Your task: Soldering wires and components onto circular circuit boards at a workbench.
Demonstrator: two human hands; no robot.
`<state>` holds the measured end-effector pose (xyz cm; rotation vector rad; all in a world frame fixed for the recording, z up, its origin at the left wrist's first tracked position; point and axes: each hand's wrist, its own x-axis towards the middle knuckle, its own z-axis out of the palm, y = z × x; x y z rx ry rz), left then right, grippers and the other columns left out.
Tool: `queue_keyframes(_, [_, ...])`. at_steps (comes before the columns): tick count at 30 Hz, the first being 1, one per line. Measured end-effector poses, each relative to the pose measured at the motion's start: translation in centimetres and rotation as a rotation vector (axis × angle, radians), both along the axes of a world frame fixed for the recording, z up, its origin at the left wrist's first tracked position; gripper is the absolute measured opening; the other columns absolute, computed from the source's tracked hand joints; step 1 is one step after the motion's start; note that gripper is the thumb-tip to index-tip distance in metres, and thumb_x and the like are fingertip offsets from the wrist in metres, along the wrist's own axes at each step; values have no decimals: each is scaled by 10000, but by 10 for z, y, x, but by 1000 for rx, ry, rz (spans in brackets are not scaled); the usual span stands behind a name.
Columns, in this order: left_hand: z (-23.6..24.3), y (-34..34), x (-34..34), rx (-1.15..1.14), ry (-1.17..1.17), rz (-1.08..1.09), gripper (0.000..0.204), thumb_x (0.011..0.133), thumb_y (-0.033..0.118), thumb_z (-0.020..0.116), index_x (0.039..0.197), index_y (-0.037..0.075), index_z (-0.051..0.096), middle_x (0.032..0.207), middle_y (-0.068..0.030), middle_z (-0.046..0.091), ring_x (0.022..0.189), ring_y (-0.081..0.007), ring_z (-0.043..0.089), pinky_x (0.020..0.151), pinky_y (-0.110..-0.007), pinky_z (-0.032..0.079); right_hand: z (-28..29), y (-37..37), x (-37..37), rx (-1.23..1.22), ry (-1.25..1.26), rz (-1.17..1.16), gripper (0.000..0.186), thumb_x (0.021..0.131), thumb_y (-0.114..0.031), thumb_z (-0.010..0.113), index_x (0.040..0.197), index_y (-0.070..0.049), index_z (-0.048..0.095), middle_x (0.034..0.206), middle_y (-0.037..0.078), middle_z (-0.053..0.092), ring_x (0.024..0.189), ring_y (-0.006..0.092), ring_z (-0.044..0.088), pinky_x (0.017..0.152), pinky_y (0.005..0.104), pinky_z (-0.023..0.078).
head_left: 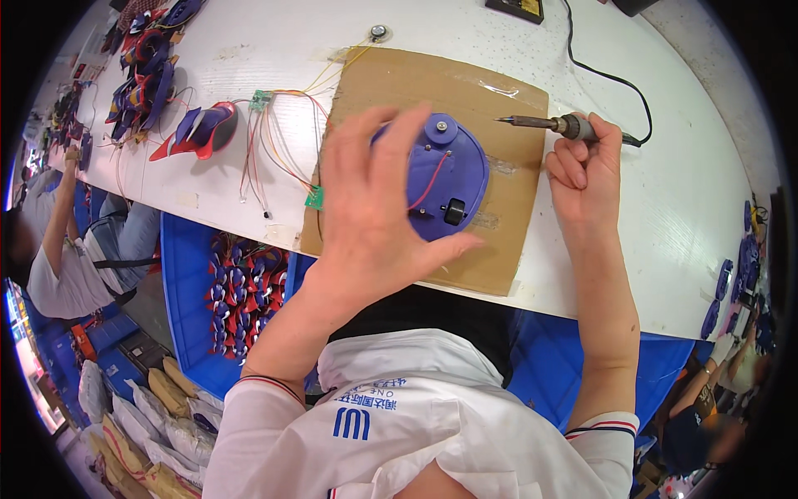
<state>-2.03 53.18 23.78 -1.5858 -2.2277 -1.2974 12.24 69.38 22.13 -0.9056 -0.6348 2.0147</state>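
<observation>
My left hand (366,208) is over the left part of a round purple plastic base (470,170), thumb and fingers spread apart. I cannot tell whether it touches the base. A red wire (431,180) and a small black wheel (455,211) show on the base, which lies on a brown cardboard sheet (519,208). In my right hand (588,166) is a soldering iron (569,126), its tip pointing left toward the base but apart from it. Beside my left hand sits a small green circuit board (314,198), partly hidden, with thin wires.
Another green board (261,101) and a small round speaker (379,32) lie wired on the white table. Left of them are a red-and-purple shell (204,133) and piled parts (145,83). The iron's black cable (640,91) curves at right. A blue bin (184,299) stands below; a co-worker (71,266) sits left.
</observation>
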Motion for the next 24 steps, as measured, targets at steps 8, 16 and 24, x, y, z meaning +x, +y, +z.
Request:
queue_keyframes(8, [12, -20, -27, -22, -439, -30, 371, 743, 98, 651, 1099, 1, 609, 1084, -126, 546, 987, -239, 508, 877, -311, 401, -6, 11, 11, -65, 143, 92, 140, 881, -196, 552, 854, -59, 563, 528, -47, 408, 359, 21, 218, 351, 168, 175])
queue_keyframes(16, [-1, -63, -101, 77, -438, 407, 358, 794, 132, 650, 1121, 9, 574, 1059, -113, 496, 930, -213, 496, 802, -278, 396, -1, 6, 2, -76, 106, 4, 140, 899, -167, 544, 825, -48, 560, 514, -44, 394, 347, 21, 206, 328, 165, 168])
queue_keyframes(24, [-28, -52, -180, -89, 332, 926, 774, 638, 255, 794, 1282, 92, 396, 1158, -171, 429, 905, -295, 526, 823, -361, 444, -3, 5, 0, -79, 68, -60, 130, 896, -163, 548, 834, -49, 554, 524, -38, 406, 348, 21, 203, 330, 162, 165])
